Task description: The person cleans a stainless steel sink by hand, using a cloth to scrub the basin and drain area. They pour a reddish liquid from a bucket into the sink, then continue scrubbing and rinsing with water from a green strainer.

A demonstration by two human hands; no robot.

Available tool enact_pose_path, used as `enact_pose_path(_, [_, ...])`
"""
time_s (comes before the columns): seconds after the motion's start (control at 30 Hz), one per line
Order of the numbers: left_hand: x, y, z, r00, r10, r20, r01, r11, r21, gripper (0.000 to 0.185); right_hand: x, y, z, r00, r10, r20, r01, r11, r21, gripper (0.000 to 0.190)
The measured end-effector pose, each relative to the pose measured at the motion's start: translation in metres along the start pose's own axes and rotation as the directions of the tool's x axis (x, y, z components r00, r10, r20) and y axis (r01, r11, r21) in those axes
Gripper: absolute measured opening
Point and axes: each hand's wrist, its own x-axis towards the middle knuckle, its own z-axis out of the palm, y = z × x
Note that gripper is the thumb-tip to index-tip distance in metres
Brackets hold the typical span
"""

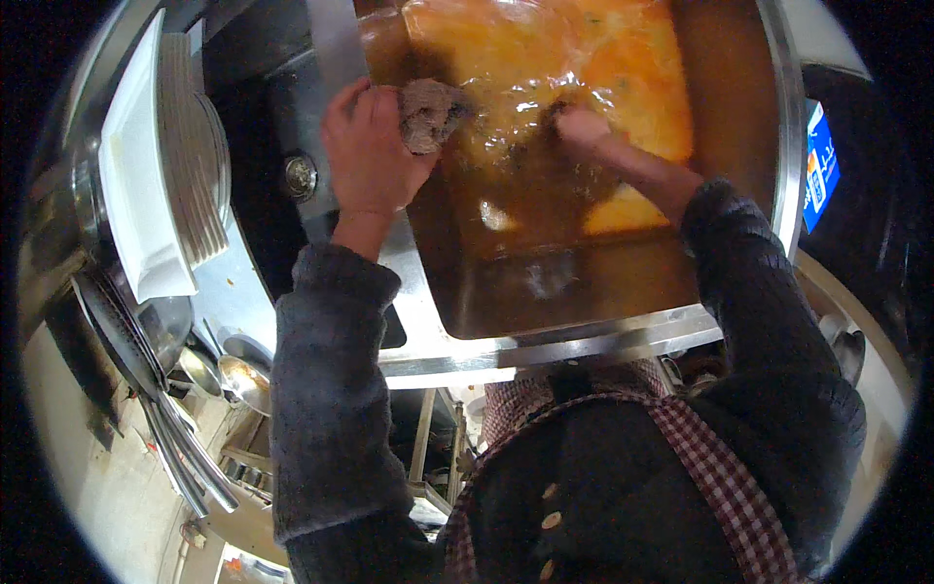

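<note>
A crumpled grey-brown cloth or scrubber [429, 117] is gripped in my left hand [372, 150], above the divider between two steel sink basins. My right hand [584, 131] reaches into murky orange-brown water [627, 66] filling the right basin. Its fingers are under the rippling, glinting surface, so whether they hold anything is hidden. Around the water runs the basin's steel rim [606, 337]. In the dark left basin a round drain strainer [300, 177] shows beside my left hand.
White rectangular dishes [139, 175] stand stacked on edge at the left counter. Below them hang long-handled strainers or ladles [175, 445], near several metal pans [244, 379]. A blue printed package [823, 168] sits beyond the right rim. My checked apron [708, 438] is close to the sink's front edge.
</note>
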Motion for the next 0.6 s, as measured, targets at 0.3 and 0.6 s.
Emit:
enact_pose_path(0.3, [-0.002,-0.003,0.002,0.999,0.037,-0.015,-0.038,0.999,-0.022,0.056,-0.016,-0.08,0.023,0.638,-0.516,-0.571,0.553,0.824,-0.127,0.043])
enact_pose_path(0.6, [0.004,0.002,-0.003,1.0,0.017,0.004,-0.017,0.999,-0.028,0.055,0.009,0.005,0.03,0.903,0.217,-0.371,-0.109,0.951,0.291,0.03])
